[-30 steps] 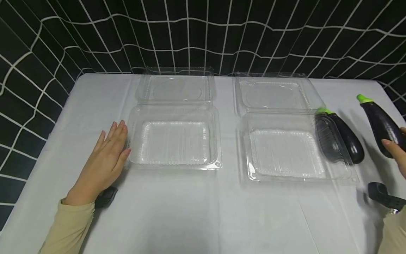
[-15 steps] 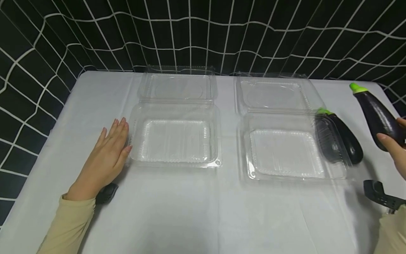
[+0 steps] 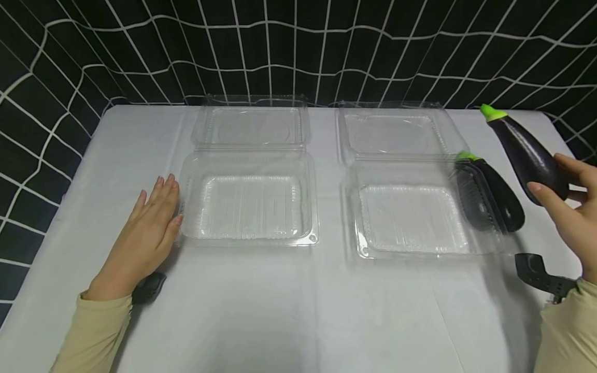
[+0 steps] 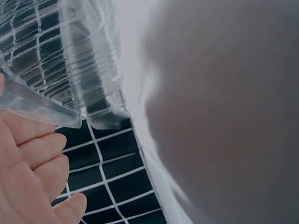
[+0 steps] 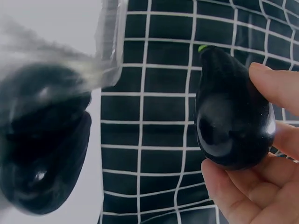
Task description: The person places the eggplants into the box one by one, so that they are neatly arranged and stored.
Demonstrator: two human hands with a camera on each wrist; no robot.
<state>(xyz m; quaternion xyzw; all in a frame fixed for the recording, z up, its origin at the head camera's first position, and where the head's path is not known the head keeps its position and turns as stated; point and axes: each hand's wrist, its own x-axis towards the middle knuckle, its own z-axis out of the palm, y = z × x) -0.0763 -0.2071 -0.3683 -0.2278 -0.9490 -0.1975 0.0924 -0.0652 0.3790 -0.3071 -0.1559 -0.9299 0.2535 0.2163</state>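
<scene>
At the right of the head view, my right hand point(image 3: 576, 212) grips an eggplant point(image 3: 527, 150) by its wide end, its green cap pointing away. The right wrist view shows thumb and fingers around the same eggplant point(image 5: 233, 112), held above the surface. A second eggplant point(image 3: 503, 194) lies at the right side of the right clear plastic container point(image 3: 424, 254), partly seen through its wall. My left hand point(image 3: 144, 233) has its fingers straight at the left edge of the left clear container point(image 3: 252, 241); in the left wrist view its fingertips are near or touching the rim.
Both clamshell containers stand with lids raised at the back, the left lid point(image 3: 252, 127) and the right lid point(image 3: 392, 134). White cloth point(image 3: 261, 311) covers the table. Behind it hangs black fabric with a white grid point(image 3: 289, 52). Dark wrist mounts point(image 3: 536, 272) sit on both arms.
My right hand has carried the eggplant left and away from me, up off the table, toward the right container. The left hand stays beside the left container.
</scene>
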